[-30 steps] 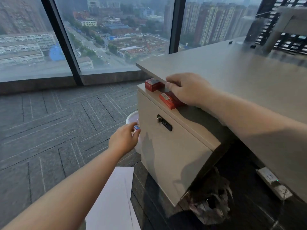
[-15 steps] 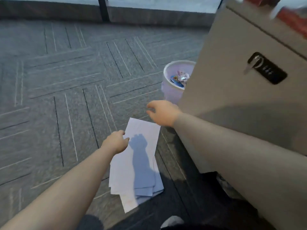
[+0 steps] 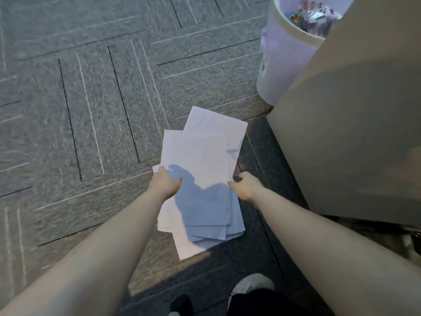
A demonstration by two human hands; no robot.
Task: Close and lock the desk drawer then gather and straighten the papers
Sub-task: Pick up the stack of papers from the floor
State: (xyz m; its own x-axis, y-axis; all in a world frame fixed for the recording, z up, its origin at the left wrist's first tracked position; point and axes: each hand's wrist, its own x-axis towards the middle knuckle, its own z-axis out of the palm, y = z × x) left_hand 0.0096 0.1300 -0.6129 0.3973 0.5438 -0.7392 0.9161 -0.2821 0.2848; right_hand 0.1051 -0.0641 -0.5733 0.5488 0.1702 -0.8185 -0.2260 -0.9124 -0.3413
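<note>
Several white sheets of paper lie fanned in a loose, skewed pile on the grey carpet in front of me. My left hand rests on the pile's left edge with its fingers curled around the edge. My right hand holds the right edge, thumb against the corner of the top sheet. The beige drawer unit stands just right of the papers; only its plain front and side show, and the lock is out of view.
A white wastebasket with colourful wrappers inside stands on the floor beyond the papers, against the drawer unit. My grey shoe is at the bottom, on the darker floor strip beside the carpet.
My view has dropped from the drawer's top to the floor. Both hands left the drawer unit, came down and closed in on the two sides of the paper pile.
</note>
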